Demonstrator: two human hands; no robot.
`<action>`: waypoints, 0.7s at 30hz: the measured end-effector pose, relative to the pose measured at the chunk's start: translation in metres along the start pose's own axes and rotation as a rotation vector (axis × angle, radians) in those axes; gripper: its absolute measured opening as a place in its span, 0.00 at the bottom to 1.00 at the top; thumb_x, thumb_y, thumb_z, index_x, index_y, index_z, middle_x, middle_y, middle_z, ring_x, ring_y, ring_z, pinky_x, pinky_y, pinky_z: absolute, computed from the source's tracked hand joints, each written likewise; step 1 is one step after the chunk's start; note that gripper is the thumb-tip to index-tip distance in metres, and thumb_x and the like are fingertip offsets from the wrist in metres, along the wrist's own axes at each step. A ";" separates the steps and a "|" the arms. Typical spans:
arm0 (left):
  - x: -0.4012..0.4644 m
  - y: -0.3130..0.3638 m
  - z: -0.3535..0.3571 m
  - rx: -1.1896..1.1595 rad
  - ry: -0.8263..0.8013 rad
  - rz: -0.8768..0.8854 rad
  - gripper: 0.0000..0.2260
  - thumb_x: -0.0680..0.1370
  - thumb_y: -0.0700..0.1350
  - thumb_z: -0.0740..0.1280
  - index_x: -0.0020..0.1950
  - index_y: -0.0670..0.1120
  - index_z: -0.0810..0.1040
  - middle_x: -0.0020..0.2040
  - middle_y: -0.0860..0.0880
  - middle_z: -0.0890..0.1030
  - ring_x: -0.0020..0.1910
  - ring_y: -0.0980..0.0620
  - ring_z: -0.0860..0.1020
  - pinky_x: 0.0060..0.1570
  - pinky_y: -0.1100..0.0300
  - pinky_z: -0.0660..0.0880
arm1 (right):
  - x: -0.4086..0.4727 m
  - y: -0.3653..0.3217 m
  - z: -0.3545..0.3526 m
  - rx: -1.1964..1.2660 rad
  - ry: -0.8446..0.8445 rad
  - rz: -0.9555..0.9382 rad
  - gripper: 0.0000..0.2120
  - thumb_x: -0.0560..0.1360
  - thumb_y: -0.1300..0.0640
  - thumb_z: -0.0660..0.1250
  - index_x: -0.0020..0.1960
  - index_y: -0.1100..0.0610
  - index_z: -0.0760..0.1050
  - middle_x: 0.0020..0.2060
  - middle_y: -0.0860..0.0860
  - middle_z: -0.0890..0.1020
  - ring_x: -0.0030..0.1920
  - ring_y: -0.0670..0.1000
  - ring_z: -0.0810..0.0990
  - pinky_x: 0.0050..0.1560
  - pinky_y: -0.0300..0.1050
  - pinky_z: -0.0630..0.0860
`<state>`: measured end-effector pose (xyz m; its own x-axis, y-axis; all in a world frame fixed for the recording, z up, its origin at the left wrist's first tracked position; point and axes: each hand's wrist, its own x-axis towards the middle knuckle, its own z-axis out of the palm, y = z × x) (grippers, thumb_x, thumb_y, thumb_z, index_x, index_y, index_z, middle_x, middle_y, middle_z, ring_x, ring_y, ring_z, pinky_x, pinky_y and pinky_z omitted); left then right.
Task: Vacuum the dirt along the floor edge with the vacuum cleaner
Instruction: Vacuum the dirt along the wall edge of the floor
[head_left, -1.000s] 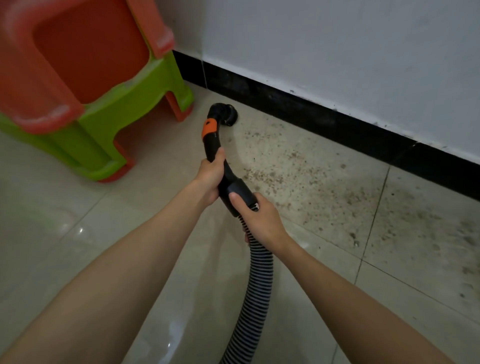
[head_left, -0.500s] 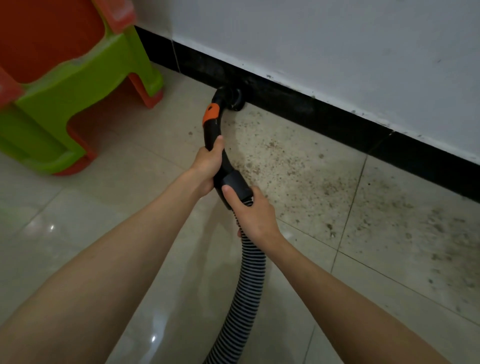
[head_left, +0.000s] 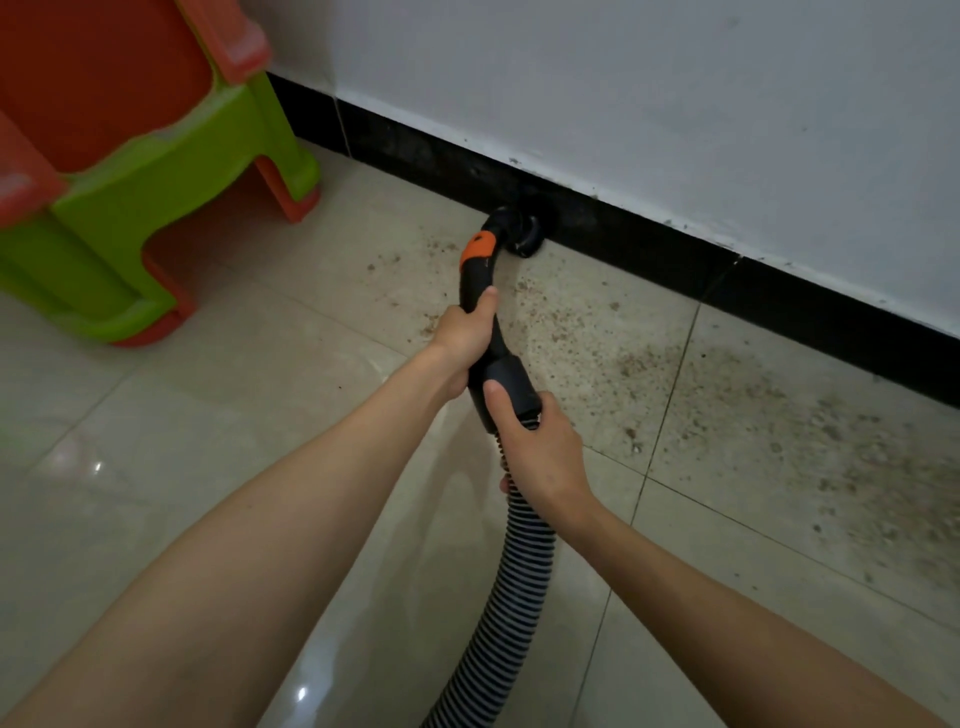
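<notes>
Stacked green and orange plastic stools (head_left: 145, 171) stand left of the dirt (head_left: 649, 358). Left hand (head_left: 462, 343) grips the vacuum handle (head_left: 478, 291), right hand (head_left: 540, 447) the hose (head_left: 519, 582); the nozzle (head_left: 522, 234) now touches the black skirting (head_left: 779, 280), farther right.

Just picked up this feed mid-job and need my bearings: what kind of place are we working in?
Most likely a room in a home, at the foot of a wall. Glossy beige floor tiles meet a black skirting strip under a white wall, and stacked green and orange plastic stools stand at the left.
</notes>
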<state>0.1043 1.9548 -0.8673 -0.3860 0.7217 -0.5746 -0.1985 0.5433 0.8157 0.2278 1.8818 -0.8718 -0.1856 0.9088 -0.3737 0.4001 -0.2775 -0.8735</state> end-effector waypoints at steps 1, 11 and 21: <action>-0.002 0.001 -0.001 -0.005 0.001 0.004 0.25 0.80 0.57 0.59 0.65 0.38 0.69 0.50 0.41 0.76 0.46 0.45 0.75 0.47 0.53 0.75 | -0.001 -0.001 0.001 0.007 0.001 -0.011 0.17 0.72 0.33 0.63 0.44 0.47 0.69 0.32 0.50 0.78 0.21 0.43 0.75 0.21 0.35 0.71; -0.013 0.014 -0.071 -0.142 0.193 0.052 0.23 0.79 0.57 0.60 0.63 0.39 0.71 0.41 0.45 0.76 0.39 0.47 0.76 0.38 0.56 0.75 | 0.000 -0.032 0.041 0.019 -0.166 -0.119 0.19 0.71 0.33 0.65 0.44 0.49 0.71 0.33 0.51 0.79 0.22 0.47 0.78 0.23 0.40 0.74; -0.032 -0.011 -0.152 -0.211 0.348 -0.091 0.24 0.80 0.57 0.59 0.65 0.39 0.69 0.47 0.43 0.78 0.45 0.44 0.78 0.47 0.53 0.77 | -0.044 -0.040 0.080 -0.051 -0.433 -0.056 0.19 0.74 0.36 0.65 0.45 0.52 0.71 0.38 0.54 0.80 0.26 0.47 0.80 0.26 0.42 0.76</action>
<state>-0.0180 1.8604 -0.8474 -0.6325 0.4670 -0.6179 -0.4122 0.4725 0.7790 0.1477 1.8278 -0.8456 -0.5635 0.7042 -0.4319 0.4205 -0.2055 -0.8837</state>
